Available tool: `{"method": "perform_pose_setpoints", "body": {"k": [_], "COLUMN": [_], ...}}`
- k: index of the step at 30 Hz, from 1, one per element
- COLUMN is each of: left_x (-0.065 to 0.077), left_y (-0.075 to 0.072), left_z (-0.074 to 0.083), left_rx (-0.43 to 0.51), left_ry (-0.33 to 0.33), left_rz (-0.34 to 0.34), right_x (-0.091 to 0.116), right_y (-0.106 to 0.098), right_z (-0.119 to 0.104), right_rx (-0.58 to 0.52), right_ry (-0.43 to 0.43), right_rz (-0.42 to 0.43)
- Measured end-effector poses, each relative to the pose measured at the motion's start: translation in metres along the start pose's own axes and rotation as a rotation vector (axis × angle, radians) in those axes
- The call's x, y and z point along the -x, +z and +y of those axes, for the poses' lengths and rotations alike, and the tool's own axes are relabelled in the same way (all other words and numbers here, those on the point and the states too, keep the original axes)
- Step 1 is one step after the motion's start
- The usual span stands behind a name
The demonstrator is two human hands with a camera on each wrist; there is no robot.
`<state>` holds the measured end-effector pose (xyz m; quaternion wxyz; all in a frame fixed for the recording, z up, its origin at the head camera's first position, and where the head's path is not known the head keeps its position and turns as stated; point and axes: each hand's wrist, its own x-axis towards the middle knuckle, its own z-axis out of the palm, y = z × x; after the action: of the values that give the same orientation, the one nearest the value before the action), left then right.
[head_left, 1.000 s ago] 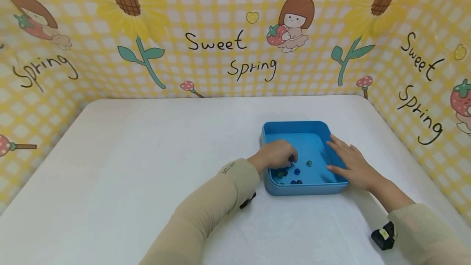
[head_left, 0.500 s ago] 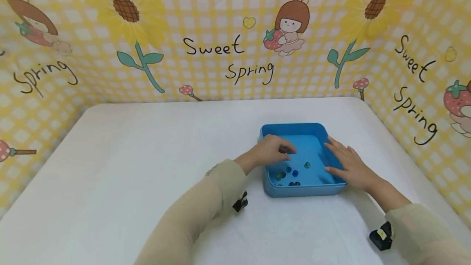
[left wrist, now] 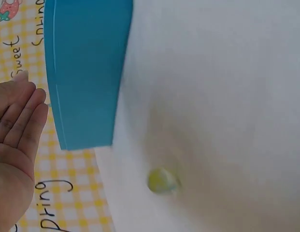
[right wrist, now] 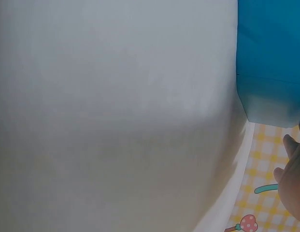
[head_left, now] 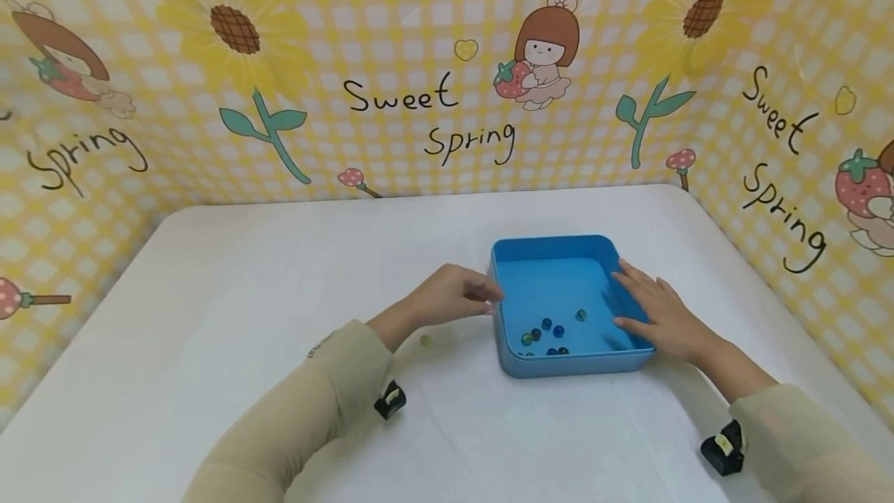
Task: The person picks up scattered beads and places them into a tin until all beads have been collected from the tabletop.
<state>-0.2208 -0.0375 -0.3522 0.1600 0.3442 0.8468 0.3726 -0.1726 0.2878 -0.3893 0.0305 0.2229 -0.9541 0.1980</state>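
Observation:
A blue rectangular box (head_left: pixel 574 366) stands open-topped on the white table. Several glass marbles (head_left: pixel 559 331) lie inside, mostly toward its front left corner; a greenish one (head_left: pixel 581 316) sits apart from them. My left hand (head_left: pixel 450 295) hovers beside the box's left wall, fingertips overlapping the rim in the head view. In the left wrist view its fingers (left wrist: pixel 26 118) are loosely bent with nothing between them. A yellow-green marble (head_left: pixel 426 341) is on the table near my left wrist, blurred in the left wrist view. My right hand (head_left: pixel 667 320) rests spread along the box's right rim.
The white table (head_left: pixel 293 270) extends left of the box and in front of it. A yellow checked cloth (head_left: pixel 391 22) with printed flowers and lettering rises behind and at both sides. Each wrist carries a small black camera (head_left: pixel 390 400).
My left hand has lifted out of the box and moved left past its wall. The yellow-green marble now shows on the table where my forearm was before. The right hand stays at the rim.

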Motion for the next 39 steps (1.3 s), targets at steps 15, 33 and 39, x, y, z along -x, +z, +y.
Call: {"method": "perform_pose_setpoints", "body": {"k": [15,33,39], "left_x": [0.046,0.068,0.066], "left_y": [-0.017,-0.016,-0.011], "left_z": [-0.041,-0.058,-0.058], "left_rx": [-0.078,-0.158,-0.195], "left_ry": [-0.050,0.010,0.009], "left_rz": [-0.076,-0.059,-0.013], "right_x": [0.000,0.001,0.000], "right_y": [-0.001,0.000,0.000], "right_z": [-0.003,0.001,0.002], "right_rx": [-0.008,-0.009,-0.016], "right_ry": [0.016,0.012,0.009], "right_rz": [-0.012,-0.020,-0.015]}}
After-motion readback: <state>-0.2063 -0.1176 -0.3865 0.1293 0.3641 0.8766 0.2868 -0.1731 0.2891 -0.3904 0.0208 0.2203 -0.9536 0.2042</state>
